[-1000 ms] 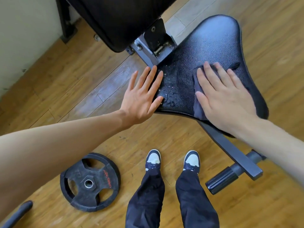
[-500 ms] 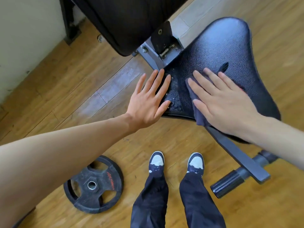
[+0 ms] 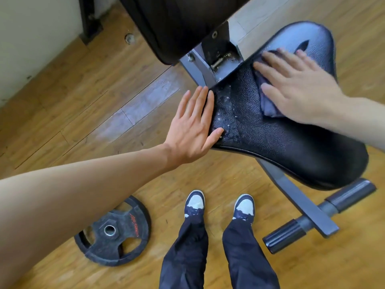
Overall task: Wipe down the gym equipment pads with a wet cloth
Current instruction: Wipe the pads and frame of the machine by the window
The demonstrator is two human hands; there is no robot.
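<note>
My right hand (image 3: 295,88) lies flat with fingers spread on the wet cloth (image 3: 268,105), pressing it onto the seat pad (image 3: 270,140). The cloth looks soft and limp, so I judge palm pressure better than pinching. My left hand (image 3: 191,130), also spread, steadies the pad's edge.

Cloth (image 3: 268,105) mostly hidden under right hand (image 3: 295,88), fingertips motion-blurred; back pad (image 3: 177,24) above seat pad (image 3: 291,147) cut by top edge; legs below it cut by bottom edge; weight plate (image 3: 113,231) lettering unreadable.

Wood plank floor (image 3: 87,105) meets a pale wall (image 3: 31,38) at upper left; a black weight plate (image 3: 113,231) lies on the floor.
</note>
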